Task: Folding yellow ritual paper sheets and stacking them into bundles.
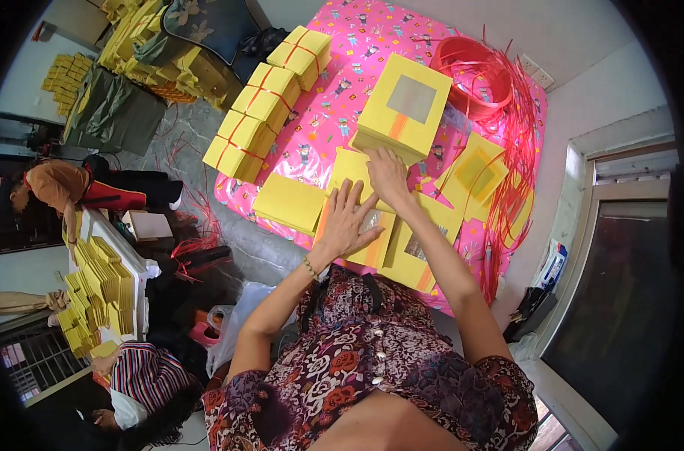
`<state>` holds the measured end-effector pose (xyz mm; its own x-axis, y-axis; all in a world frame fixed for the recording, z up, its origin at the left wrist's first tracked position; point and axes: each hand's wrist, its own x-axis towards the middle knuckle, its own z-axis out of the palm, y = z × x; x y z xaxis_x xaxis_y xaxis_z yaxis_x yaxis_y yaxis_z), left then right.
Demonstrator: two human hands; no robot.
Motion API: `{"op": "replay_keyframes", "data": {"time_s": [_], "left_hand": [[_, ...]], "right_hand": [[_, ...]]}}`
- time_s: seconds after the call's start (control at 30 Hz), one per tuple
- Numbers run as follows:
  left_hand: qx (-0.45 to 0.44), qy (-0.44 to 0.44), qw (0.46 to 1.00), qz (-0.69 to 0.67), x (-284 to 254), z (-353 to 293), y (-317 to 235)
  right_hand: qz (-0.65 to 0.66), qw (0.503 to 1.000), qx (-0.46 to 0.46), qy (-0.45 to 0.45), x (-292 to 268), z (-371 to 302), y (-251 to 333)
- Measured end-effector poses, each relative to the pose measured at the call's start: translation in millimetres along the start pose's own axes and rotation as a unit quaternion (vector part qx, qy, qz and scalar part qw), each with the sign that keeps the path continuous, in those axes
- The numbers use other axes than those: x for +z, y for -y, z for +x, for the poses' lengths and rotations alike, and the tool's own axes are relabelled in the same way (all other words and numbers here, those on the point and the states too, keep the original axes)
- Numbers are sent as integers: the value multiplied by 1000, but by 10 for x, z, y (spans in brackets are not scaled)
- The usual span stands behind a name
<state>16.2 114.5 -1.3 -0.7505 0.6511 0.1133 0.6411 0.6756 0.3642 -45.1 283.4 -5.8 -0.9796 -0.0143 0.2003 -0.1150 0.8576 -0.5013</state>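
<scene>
Flat on a yellow paper envelope with a clear window and an orange stripe lies my left hand, its fingers spread. Just ahead and to the right, my right hand rests on the yellow paper's upper part, fingers stretched and slightly bent. The palms hide much of the envelope. Beyond the right hand stands a tall stack of yellow windowed envelopes. More yellow windowed paper lies beside my right forearm. To the left is a low pile of plain yellow paper.
A pink patterned cover spreads over the table. Three yellow bundles tied with red string line its left edge. A red string coil trails strands down the right side. Two people are at a white table with yellow stacks at left.
</scene>
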Motion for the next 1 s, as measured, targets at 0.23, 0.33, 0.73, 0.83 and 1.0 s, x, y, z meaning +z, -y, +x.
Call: {"op": "replay_keyframes", "data": {"time_s": [0.23,0.33,0.73,0.83,1.0], "left_hand": [[6,31,999,10,-102,-7,23],[19,6,1000,14,-104,-12,21],[6,7,1000,-3,-91,-107,21],[0,22,999,30,-92,-152,10],[-20,12,999,25,-93,-167,-44]], "right_hand": [[-7,1000,6,-11,50,-12,-10],[-3,1000,5,-21,57,-31,-9],[-7,1000,1,-15,76,-38,-13],[-13,1000,4,-12,83,-51,-3],[-20,1000,4,-18,105,-65,-23]]}}
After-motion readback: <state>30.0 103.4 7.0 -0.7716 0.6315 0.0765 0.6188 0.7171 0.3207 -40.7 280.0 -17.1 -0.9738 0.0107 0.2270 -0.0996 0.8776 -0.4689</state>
